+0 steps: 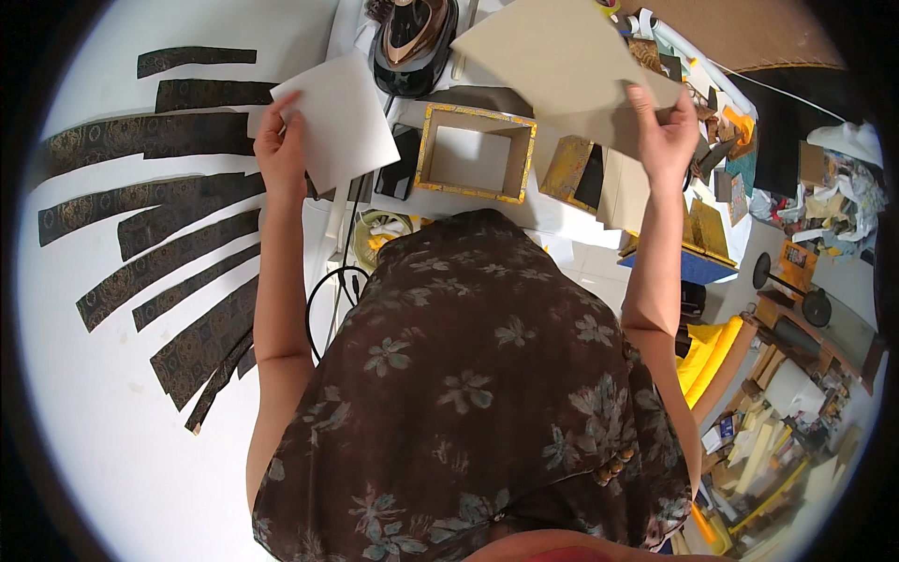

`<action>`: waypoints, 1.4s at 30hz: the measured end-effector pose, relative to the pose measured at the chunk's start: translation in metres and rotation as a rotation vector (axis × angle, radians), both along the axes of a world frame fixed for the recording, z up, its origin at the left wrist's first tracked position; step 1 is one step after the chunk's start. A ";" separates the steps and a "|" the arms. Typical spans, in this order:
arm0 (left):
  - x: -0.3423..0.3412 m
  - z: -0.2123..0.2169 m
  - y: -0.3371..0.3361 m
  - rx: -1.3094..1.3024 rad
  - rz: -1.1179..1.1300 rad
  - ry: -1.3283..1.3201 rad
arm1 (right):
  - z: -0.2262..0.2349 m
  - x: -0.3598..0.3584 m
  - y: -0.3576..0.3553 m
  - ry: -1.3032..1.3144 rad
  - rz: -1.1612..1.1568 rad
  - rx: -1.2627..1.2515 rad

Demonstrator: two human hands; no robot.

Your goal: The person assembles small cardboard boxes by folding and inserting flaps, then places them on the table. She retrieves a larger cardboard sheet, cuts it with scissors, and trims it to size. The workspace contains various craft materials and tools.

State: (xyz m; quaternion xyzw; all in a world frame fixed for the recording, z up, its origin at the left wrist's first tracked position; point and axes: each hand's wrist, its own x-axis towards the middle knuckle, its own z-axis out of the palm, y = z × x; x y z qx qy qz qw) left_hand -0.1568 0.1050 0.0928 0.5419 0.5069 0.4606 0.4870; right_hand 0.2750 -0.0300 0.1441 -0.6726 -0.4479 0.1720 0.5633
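A white card square (342, 122) is pinched at its left edge by the left hand (279, 150); a tan cardboard sheet (562, 66) is pinched by the right hand (667, 136), clear above the open box frame (475, 152).

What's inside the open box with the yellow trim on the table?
The box looks empty: only its pale bottom and brown inner walls show. The near wall hides a strip of the bottom, so anything flat against it can't be seen.

hands: 2, left hand (279, 155), right hand (667, 140) | white card (339, 120): 1 | tan board (562, 66): 1 | open box frame (476, 153): 1 | iron (413, 39): 1 | dark fabric strips (150, 211): about 10
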 end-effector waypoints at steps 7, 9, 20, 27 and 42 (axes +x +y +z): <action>0.020 0.021 -0.013 0.227 -0.174 0.432 | 0.008 -0.064 -0.016 -0.118 0.176 -0.185; 0.036 0.032 -0.020 0.295 -0.251 0.598 | 0.006 -0.070 -0.020 -0.284 0.169 -0.192; 0.073 0.015 -0.042 0.629 -0.523 0.585 | -0.008 -0.086 -0.027 -0.248 0.172 -0.200; 0.023 0.049 -0.023 0.457 -0.241 0.486 | -0.034 -0.057 -0.029 0.238 0.115 -0.019; -0.038 0.079 -0.041 0.607 0.264 0.575 | -0.102 -0.107 -0.057 0.579 0.419 -0.012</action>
